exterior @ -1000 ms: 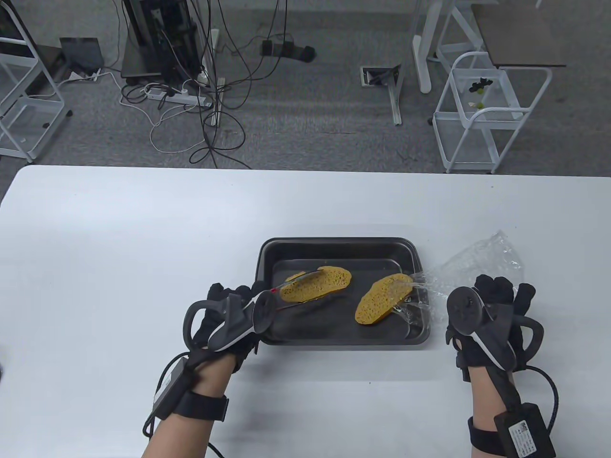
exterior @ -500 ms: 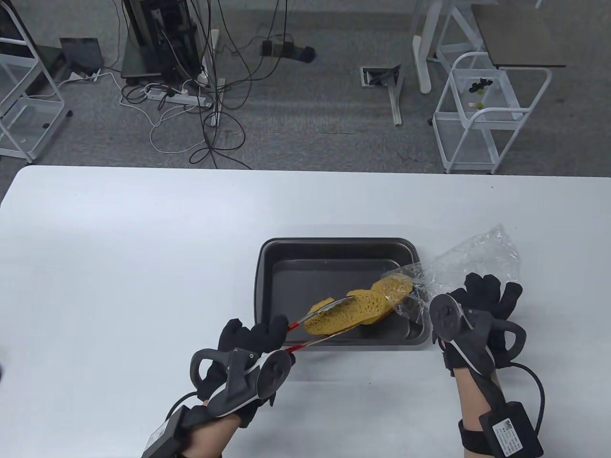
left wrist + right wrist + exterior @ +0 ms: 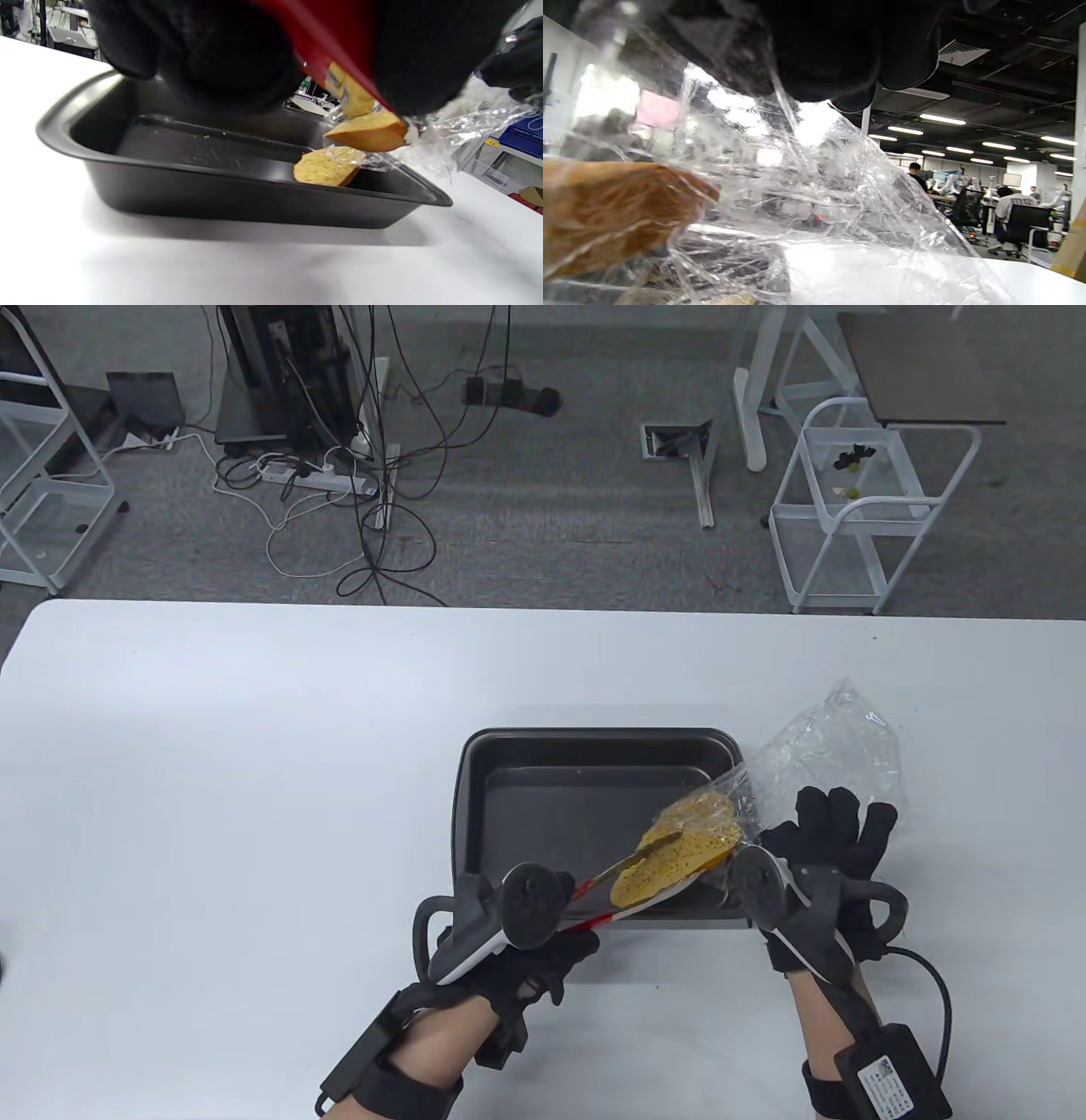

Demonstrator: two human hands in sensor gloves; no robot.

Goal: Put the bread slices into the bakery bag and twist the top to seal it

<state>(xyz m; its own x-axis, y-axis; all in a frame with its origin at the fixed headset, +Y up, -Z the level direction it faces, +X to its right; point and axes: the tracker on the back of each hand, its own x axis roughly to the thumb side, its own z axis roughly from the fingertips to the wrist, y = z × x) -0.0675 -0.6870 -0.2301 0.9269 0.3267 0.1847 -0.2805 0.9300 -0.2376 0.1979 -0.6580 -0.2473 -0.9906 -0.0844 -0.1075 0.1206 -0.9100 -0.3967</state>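
**Bread slice at bag mouth, over tray's right end**

Nearest the table's front edge, the black-gloved left hand (image 3: 530, 963) had its fingers curled round the red-handled metal tongs (image 3: 612, 885). The tongs clamped a yellow porous bread slice (image 3: 657, 869), raised at the near right corner of the dark rectangular metal baking tray (image 3: 509, 755). Beside it, the black-gloved right hand (image 3: 827, 848) gripped the clear crinkled plastic bakery bag (image 3: 827, 746) at its mouth, fingers closed on the film. A second yellow bread slice (image 3: 324, 167) lay on the tray floor, partly inside the bag's opening. Beyond, the bag's closed end stood off the white table (image 3: 254, 746).
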